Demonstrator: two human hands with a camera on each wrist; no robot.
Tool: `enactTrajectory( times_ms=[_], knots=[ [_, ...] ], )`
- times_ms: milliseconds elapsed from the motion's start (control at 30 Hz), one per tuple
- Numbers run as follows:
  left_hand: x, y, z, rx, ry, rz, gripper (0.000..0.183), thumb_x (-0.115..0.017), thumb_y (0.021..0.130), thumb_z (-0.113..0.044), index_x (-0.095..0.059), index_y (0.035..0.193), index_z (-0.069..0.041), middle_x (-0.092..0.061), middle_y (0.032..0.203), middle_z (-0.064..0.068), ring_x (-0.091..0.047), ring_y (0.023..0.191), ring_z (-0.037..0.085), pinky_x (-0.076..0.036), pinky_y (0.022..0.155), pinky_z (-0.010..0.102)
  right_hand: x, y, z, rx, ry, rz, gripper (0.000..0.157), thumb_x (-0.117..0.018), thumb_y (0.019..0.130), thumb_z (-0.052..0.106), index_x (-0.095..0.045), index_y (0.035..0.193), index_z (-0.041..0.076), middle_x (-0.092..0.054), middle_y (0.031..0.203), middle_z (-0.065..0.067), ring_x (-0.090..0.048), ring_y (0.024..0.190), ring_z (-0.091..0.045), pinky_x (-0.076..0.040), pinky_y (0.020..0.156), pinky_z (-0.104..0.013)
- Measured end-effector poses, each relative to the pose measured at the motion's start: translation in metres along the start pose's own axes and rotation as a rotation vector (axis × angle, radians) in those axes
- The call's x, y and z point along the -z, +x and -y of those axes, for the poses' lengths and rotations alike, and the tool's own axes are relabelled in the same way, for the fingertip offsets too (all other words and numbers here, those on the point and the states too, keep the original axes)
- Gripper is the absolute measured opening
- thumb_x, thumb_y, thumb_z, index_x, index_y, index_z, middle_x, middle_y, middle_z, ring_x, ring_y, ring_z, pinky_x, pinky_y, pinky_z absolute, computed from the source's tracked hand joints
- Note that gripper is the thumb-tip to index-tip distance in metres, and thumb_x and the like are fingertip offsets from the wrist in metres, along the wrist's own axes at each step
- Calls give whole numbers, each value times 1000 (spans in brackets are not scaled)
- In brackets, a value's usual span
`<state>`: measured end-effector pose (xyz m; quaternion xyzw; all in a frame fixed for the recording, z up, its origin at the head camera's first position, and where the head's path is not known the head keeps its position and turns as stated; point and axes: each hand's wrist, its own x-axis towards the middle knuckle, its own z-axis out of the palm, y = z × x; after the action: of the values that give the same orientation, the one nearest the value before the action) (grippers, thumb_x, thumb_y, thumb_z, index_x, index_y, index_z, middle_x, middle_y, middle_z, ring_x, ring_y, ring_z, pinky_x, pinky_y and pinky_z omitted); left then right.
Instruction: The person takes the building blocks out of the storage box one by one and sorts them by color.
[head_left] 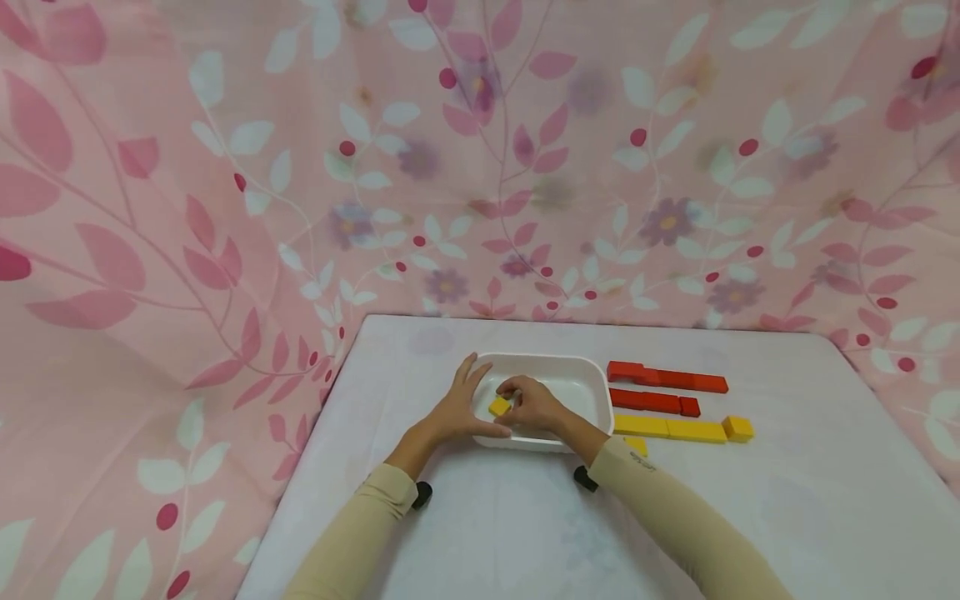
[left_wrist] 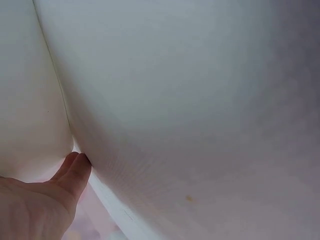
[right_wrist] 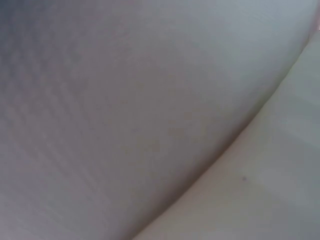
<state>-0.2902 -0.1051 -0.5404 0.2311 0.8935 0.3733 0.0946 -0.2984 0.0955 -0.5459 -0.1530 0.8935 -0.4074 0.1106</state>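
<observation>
In the head view, a white tray point(head_left: 577, 365) lies on the cloth-covered table. My left hand point(head_left: 453, 410) spreads across the tray's left end, its fingers nearly straight at the far corner and its thumb at the near rim. Over the tray's left part my right hand point(head_left: 538, 407) reaches in, index finger and thumb curled round a small yellow block point(head_left: 499, 406). Part of that grip is hard to make out. The left wrist view catches a few fingers point(left_wrist: 75, 175) beside a pale edge; the right wrist view shows only pale surfaces, without the hand.
Right of the tray run two rows of red blocks point(head_left: 686, 380) and a row of yellow blocks point(head_left: 697, 430) with a yellow cube point(head_left: 738, 428) at its end. Another yellow block point(head_left: 636, 446) shows partly behind the right sleeve. Dark objects sit by both wrists. A floral curtain point(head_left: 525, 167) hangs behind.
</observation>
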Motion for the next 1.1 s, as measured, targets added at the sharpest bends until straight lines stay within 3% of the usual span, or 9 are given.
enactTrajectory(
  times_ms=[467, 800, 900, 1100],
  knots=[
    [3, -3, -3, 14, -20, -1, 125, -85, 61, -64, -18, 159, -26, 9, 167, -2, -16, 152, 33, -34, 114, 59, -3, 2, 3, -4, -59, 10, 49, -88, 74, 24, -66, 116, 10, -64, 106, -3, -55, 91, -16, -52, 82, -28],
    [4, -3, -1, 14, -12, -14, 125, -88, 61, -60, -16, 159, -31, 6, 167, 2, -17, 151, 33, -35, 114, 59, -1, 3, 1, 53, -56, -32, 35, -83, 77, 18, -72, 110, 7, -67, 97, -3, -55, 82, -14, -51, 74, -25],
    [4, -2, 0, 17, -9, -9, 126, -87, 61, -62, -15, 159, -28, 6, 167, 6, -18, 151, 34, -36, 113, 59, 0, 3, 1, 106, -28, -59, 34, -82, 78, 13, -73, 110, 5, -65, 94, -4, -54, 80, -13, -50, 72, -22],
    [4, -3, -5, 29, -16, 8, 126, -85, 62, -64, -16, 159, -24, 6, 168, 7, -18, 151, 34, -34, 114, 60, 11, -6, 5, 196, 92, -210, 32, -80, 80, 2, -71, 111, 2, -62, 98, -9, -55, 79, -15, -49, 70, -18]
  ],
)
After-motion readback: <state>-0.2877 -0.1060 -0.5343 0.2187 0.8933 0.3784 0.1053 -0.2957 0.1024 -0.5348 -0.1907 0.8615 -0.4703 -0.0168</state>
